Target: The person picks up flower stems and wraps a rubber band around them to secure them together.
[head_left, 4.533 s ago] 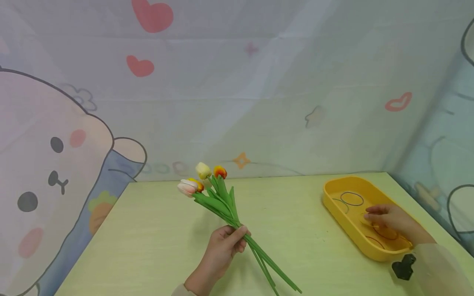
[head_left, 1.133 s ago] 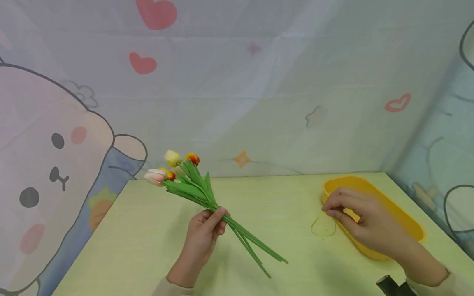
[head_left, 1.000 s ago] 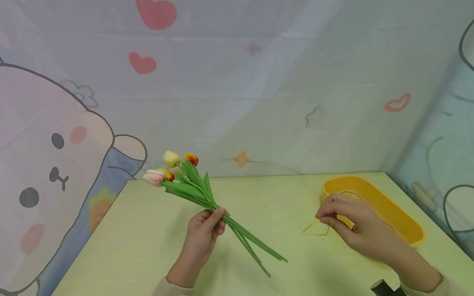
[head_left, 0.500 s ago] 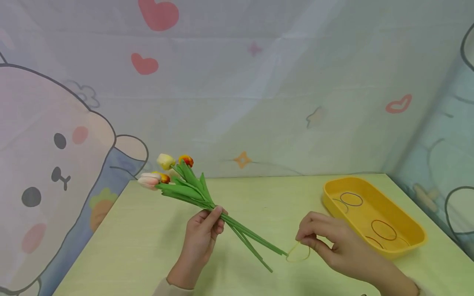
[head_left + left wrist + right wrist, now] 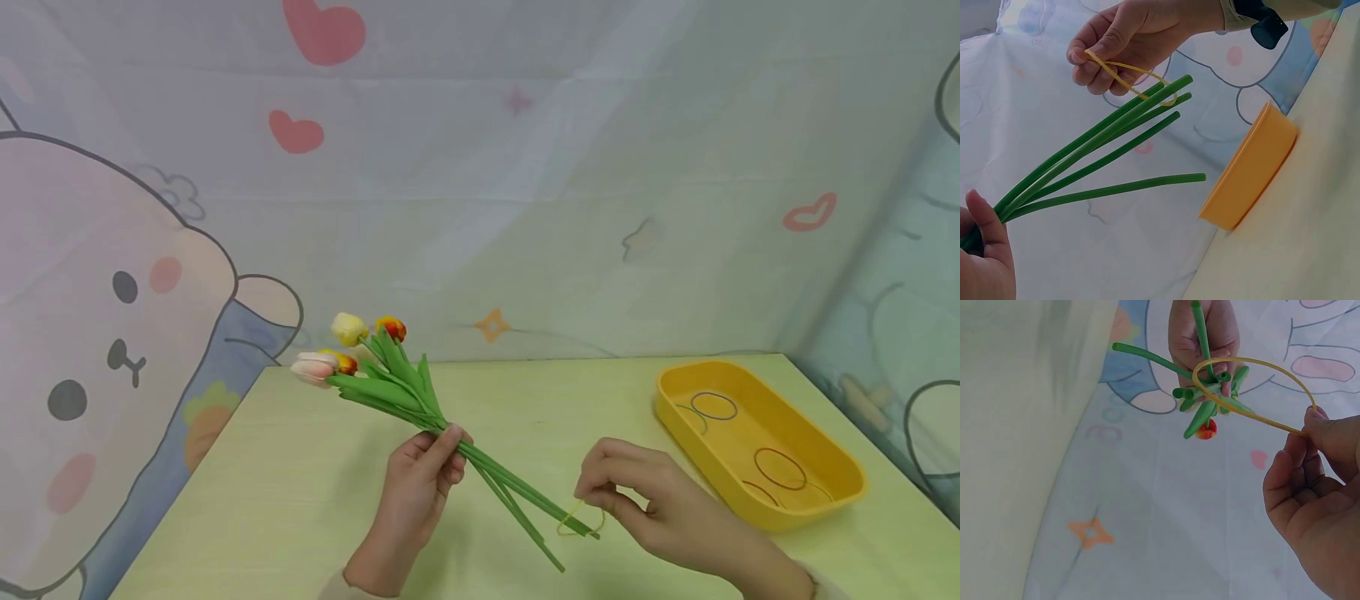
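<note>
Several tulips [image 5: 386,390] with pale yellow, pink-white and orange-red heads are gripped by their green stems in my left hand [image 5: 420,483]. The heads point up and left; the bare stem ends [image 5: 1172,87] reach toward my right hand [image 5: 663,508]. Between thumb and fingertips, that hand pinches a thin yellow rubber band [image 5: 1266,420]. The band hangs as a loose, slack loop at the stem ends and overlaps some of them in every view. One stem [image 5: 1116,189] spreads apart from the others, away from the band. The flower heads lie outside the left wrist view.
A yellow tray [image 5: 701,467] stands at the right of the pale green table [image 5: 300,500]. Inside lie several rubber bands, among them a blue one [image 5: 714,393] and a red one [image 5: 805,473]. A printed cloth backdrop [image 5: 525,208] rises behind the table's far edge.
My right hand took the yellow rubber band out of the tray and moved left with it to the stem ends. My left hand, still gripping the tulips, has shifted somewhat left overall.
</note>
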The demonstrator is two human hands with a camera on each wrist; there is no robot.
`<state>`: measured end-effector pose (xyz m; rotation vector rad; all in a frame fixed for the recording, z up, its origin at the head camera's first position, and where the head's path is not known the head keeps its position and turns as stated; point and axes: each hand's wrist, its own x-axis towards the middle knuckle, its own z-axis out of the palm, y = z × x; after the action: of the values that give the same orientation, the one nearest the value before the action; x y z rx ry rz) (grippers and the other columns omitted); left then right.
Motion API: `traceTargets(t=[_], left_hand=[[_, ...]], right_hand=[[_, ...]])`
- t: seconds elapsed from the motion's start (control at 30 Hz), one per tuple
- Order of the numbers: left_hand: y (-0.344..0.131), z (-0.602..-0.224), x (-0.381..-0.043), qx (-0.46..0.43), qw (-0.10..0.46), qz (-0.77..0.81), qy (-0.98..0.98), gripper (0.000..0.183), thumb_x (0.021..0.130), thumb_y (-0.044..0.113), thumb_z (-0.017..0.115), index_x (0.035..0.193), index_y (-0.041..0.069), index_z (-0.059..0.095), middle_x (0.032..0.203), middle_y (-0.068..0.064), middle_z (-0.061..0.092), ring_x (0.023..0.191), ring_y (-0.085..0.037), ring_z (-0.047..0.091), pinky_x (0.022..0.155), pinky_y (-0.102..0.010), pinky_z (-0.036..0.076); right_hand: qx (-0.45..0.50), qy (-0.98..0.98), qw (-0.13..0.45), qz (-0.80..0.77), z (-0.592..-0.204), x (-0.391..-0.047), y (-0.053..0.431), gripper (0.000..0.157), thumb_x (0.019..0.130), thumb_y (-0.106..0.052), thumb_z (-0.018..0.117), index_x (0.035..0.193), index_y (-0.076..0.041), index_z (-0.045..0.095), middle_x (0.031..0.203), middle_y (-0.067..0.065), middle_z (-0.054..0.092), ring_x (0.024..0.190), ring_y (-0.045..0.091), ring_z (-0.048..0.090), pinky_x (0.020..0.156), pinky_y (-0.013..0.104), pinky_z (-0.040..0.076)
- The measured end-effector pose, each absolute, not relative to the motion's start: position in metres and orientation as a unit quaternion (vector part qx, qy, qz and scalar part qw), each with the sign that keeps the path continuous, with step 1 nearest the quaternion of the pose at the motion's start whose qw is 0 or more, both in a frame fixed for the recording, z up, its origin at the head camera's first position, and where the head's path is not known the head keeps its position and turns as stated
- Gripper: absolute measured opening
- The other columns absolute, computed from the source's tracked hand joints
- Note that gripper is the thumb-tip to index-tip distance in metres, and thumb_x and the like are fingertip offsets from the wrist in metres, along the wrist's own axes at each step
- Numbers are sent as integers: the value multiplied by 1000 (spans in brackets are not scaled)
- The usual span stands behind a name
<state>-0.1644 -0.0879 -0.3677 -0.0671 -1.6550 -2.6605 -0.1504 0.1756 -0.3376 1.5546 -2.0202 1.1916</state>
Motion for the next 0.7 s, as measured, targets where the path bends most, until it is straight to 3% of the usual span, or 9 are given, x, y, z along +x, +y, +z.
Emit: traceTargets(t=[0.27, 0.57, 0.7], left_hand=[[-80, -369, -157, -21, -21, -840, -542, 13, 94, 13, 63, 84, 5, 63, 65, 4, 59, 54, -3, 48, 55, -15, 44], [-71, -373, -151, -40, -62, -831, -552, 12, 94, 14, 64, 85, 6, 64, 76, 4, 66, 56, -3, 50, 56, -15, 44], [-68, -374, -149, -49, -75, -827, -556, 12, 93, 15, 64, 85, 6, 65, 73, 4, 64, 58, -3, 50, 57, -15, 45]], right_hand=[[553, -700, 164, 422, -336, -155, 169, 12, 95, -4, 58, 101, -14, 61, 91, 0, 57, 78, 8, 55, 70, 16, 50], [550, -707, 156, 417, -331, -160, 157, 14, 94, -3, 59, 99, -15, 61, 91, -2, 58, 79, 7, 54, 70, 17, 50], [553, -705, 157, 416, -331, -165, 150, 15, 93, -1, 60, 98, -15, 62, 91, -2, 58, 79, 7, 54, 70, 17, 49]])
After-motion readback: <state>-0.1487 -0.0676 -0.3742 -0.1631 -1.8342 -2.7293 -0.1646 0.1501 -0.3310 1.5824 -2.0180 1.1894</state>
